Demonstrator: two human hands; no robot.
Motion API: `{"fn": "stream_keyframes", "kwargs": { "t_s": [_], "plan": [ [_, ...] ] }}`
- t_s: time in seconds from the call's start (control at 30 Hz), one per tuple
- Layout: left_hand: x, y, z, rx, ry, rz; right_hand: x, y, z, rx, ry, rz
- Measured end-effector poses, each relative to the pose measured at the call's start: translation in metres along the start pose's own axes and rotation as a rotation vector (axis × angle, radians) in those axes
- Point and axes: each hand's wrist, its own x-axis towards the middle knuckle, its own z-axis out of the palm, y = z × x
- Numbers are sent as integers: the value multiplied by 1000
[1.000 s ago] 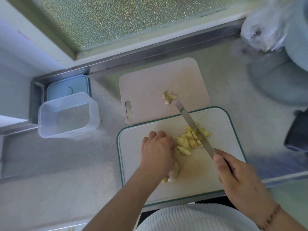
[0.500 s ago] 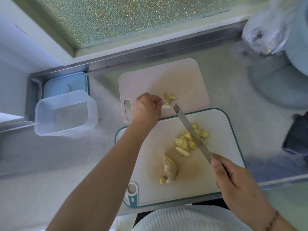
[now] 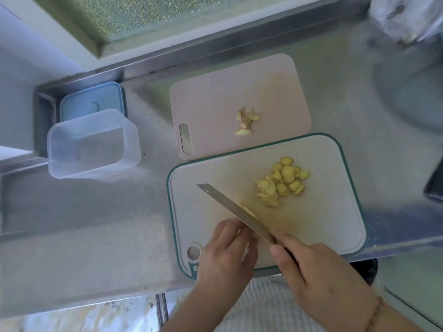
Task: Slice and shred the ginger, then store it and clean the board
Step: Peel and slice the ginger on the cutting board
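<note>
Head view: R hand (image 3: 318, 274) wrapped round the knife (image 3: 236, 210) handle, blade angled up-left across the green-rimmed board (image 3: 335, 221). L hand (image 3: 227, 255) just left of the blade, fingers curled down on the board; ginger chunk mostly hidden under it, only a yellow sliver (image 3: 248, 209) shows at the blade edge, so can't tell if the fingers actually grip it. Pile of ginger slices (image 3: 281, 182) beyond R hand, upper right part of same board. Pink board (image 3: 215, 97) farther out, touching the green-rimmed one, w/ small heap of ginger scraps (image 3: 245, 122). Clear tub (image 3: 92, 143) well left of L hand, blue lid (image 3: 92, 101) behind it. All on steel counter (image 3: 96, 224).
</note>
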Motion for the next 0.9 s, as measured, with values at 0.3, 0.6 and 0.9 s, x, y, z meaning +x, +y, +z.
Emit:
{"fn": "stream_keyframes", "kwargs": {
  "t_s": [0.3,0.6,0.9],
  "plan": [
    [1,-2,0,59,6,25,3,0,1,-115,-28,-15],
    [-2,-1,2,87,-25,22,6,-6,1,-213,-47,-21],
    [0,-3,3,85,-24,34,18,-17,2,-217,-26,-29]
  ]
}}
